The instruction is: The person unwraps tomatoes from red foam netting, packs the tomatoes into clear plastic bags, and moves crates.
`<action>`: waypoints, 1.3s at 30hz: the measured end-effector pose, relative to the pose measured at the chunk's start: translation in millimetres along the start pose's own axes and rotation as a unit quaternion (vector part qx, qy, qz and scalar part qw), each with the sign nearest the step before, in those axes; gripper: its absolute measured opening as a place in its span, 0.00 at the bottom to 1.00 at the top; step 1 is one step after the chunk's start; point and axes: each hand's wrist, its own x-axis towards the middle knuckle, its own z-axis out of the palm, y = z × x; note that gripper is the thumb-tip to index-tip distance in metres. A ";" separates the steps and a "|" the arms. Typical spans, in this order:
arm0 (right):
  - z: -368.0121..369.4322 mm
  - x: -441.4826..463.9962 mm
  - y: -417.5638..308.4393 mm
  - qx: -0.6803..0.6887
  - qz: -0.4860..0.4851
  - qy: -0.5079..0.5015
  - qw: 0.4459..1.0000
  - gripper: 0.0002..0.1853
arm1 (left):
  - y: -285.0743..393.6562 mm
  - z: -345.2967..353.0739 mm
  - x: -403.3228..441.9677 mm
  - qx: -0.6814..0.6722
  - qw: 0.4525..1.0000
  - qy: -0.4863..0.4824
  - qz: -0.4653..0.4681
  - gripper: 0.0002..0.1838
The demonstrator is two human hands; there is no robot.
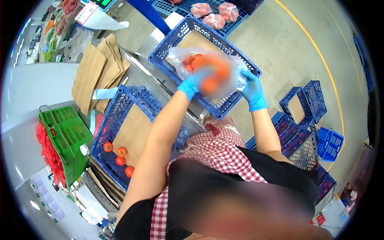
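A clear plastic bag of red tomatoes is over a blue crate lined with cardboard. My left hand, in a blue glove, is closed on the near left side of the bag; its fingertips are blurred. On the opposite side, my right hand, also gloved in blue, grips the gathered plastic. Motion smears the middle of the bag, and whether it touches the crate floor is hidden. To the left, several loose tomatoes lie in a second blue crate, partly covered by my left forearm.
Brown cardboard sheets and a metal table edge are on the left. A green crate stands beside red mesh. Bagged tomatoes sit on a blue pallet. Blue crates are stacked at the right.
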 end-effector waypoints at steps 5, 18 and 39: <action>12.0 -4.9 10.5 -0.010 -0.013 -0.014 1.000 0.21 | -20.3 -41.3 76.6 0.113 0.979 0.028 0.168 0.26; -21.9 -0.6 6.6 -0.149 0.030 -0.004 0.988 0.17 | 33.1 -13.7 -228.8 0.274 0.899 0.201 0.277 0.18; 269.3 -108.2 371.9 -0.677 -0.236 -0.364 0.594 0.18 | -170.5 -267.3 -558.8 0.557 0.436 0.702 -0.083 0.36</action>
